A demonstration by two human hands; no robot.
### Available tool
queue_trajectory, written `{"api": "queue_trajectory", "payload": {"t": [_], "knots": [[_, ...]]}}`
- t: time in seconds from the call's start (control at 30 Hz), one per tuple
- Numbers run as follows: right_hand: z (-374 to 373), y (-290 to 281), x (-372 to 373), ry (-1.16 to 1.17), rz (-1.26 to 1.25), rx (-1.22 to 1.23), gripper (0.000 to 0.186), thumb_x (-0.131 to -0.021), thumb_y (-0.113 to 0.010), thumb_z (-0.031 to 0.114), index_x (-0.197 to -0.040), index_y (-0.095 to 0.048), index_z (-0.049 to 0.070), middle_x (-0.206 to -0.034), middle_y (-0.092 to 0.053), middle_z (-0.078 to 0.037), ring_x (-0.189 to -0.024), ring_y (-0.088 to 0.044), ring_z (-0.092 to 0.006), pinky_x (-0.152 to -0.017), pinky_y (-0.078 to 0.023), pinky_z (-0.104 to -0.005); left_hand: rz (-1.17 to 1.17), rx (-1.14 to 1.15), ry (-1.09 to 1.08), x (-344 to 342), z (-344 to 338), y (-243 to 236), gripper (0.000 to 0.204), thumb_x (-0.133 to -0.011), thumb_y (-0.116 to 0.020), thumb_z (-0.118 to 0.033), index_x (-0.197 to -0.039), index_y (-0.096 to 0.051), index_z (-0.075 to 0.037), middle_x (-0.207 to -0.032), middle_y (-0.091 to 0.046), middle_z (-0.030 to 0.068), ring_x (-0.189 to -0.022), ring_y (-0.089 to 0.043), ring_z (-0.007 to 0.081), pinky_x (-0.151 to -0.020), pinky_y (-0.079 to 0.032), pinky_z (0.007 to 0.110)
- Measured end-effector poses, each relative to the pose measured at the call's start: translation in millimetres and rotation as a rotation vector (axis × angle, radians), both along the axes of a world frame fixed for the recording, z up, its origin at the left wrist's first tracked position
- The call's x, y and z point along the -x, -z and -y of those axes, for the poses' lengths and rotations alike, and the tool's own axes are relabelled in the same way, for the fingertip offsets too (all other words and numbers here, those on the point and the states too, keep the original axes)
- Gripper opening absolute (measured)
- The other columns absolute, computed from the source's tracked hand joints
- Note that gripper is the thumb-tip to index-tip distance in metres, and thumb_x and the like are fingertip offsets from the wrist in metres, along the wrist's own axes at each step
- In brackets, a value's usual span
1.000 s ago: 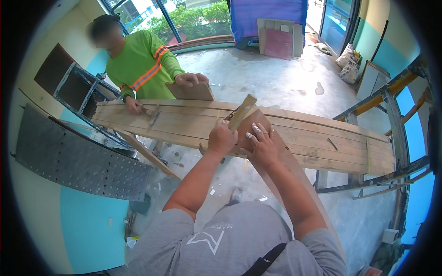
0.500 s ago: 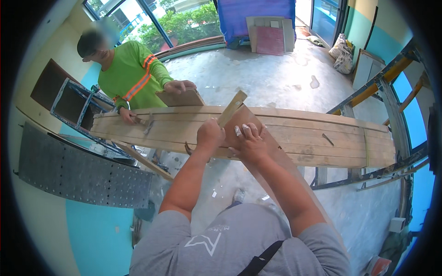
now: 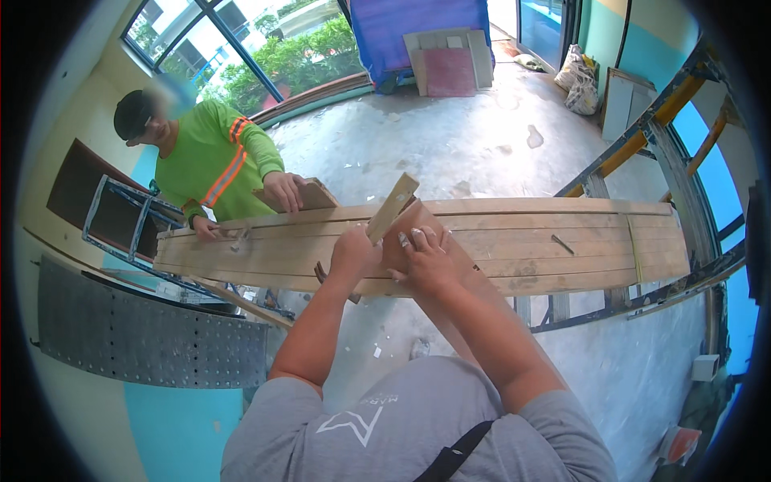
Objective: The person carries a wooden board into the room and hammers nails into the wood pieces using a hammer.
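Note:
My left hand [image 3: 356,252] is closed around a light wooden strip [image 3: 393,206], which slants up and away beyond the fist. My right hand [image 3: 427,257] lies on a brown board [image 3: 450,238], fingers spread and whitened at the tips. This board rests across a bench of long planks [image 3: 526,229] and runs back toward me under my right forearm. The strip's upper end is beside the board's far end. A dark curved piece [image 3: 322,273] shows below my left wrist; its kind is unclear.
Across the bench at the left, a person in a green sleeve [image 3: 241,157] holds a short wooden board [image 3: 313,195]. Ladders [image 3: 658,153] stand at both bench ends. A thin metal piece [image 3: 562,245] lies on the planks. A perforated grey metal sheet [image 3: 152,333] is at the left.
The view has shifted slightly, so the scene sits a little differently. My hands keep their hold and place on the strip and board. The other person's upper hand has shifted on the short board.

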State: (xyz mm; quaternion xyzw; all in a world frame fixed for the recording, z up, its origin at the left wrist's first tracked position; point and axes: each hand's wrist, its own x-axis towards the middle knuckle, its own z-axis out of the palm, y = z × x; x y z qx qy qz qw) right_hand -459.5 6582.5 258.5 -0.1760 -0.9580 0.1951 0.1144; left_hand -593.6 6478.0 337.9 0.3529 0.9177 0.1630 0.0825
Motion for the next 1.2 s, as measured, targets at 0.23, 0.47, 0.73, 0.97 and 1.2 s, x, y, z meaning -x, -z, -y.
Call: {"api": "queue_trajectory", "payload": {"t": [0.23,0.47,0.73,0.97,1.2], "knots": [[-0.6,22.5,3.1,0.154,-0.596,0.099,0.085,-0.065,-0.089,0.043,-0.135,-0.054,0.01,-0.127,-0.043,-0.019,-0.126,-0.039,-0.0398,-0.116,-0.023,-0.0622,0.222,-0.133,0.123,-2.5,16.7,5.9,0.039,-0.081,-0.082,-0.032,-0.105,-0.07,-0.003,-0.089,-0.072,0.0194,-0.081,-0.07,0.0336,-0.076,-0.054,0.043],[5.1,20.9,3.0,0.168,-0.45,-0.061,0.08,-0.061,-0.088,0.054,-0.122,-0.065,0.009,-0.124,-0.041,-0.019,-0.124,-0.038,-0.0407,-0.116,-0.026,-0.0609,0.269,-0.533,-0.133,32.6,23.6,-24.2,0.039,-0.088,-0.078,-0.033,-0.1,-0.062,0.001,-0.074,-0.063,0.0084,-0.067,-0.064,0.0187,-0.063,-0.052,0.037],[8.6,8.8,-0.7,0.141,-0.386,-0.083,0.096,-0.059,-0.083,0.067,-0.127,-0.063,0.002,-0.132,-0.042,-0.018,-0.13,-0.034,-0.0408,-0.119,-0.019,-0.06,0.846,-1.349,0.031,63.5,-15.9,-70.6,0.017,-0.09,-0.067,-0.005,-0.092,-0.052,-0.013,-0.068,-0.048,0.0005,-0.05,-0.051,0.0151,-0.046,-0.042,0.032],[12.9,-9.9,-5.6,0.127,-0.313,-0.076,0.1,-0.059,-0.085,0.061,-0.131,-0.058,-0.003,-0.132,-0.045,-0.017,-0.132,-0.035,-0.0398,-0.12,-0.022,-0.0541,1.264,-1.441,0.058,84.8,-53.8,-29.9,0.019,-0.087,-0.065,-0.002,-0.093,-0.05,-0.013,-0.069,-0.049,0.0018,-0.051,-0.05,0.017,-0.048,-0.042,0.034],[11.9,-6.7,1.4,0.193,-0.197,-0.039,0.094,-0.066,-0.083,0.059,-0.135,-0.057,0.001,-0.136,-0.048,-0.016,-0.135,-0.035,-0.0368,-0.122,-0.018,-0.0521,1.318,-1.378,-0.022,93.9,-69.4,-20.4,0.023,-0.086,-0.065,-0.002,-0.094,-0.048,-0.015,-0.068,-0.046,0.0014,-0.051,-0.048,0.0168,-0.048,-0.042,0.033]]}}
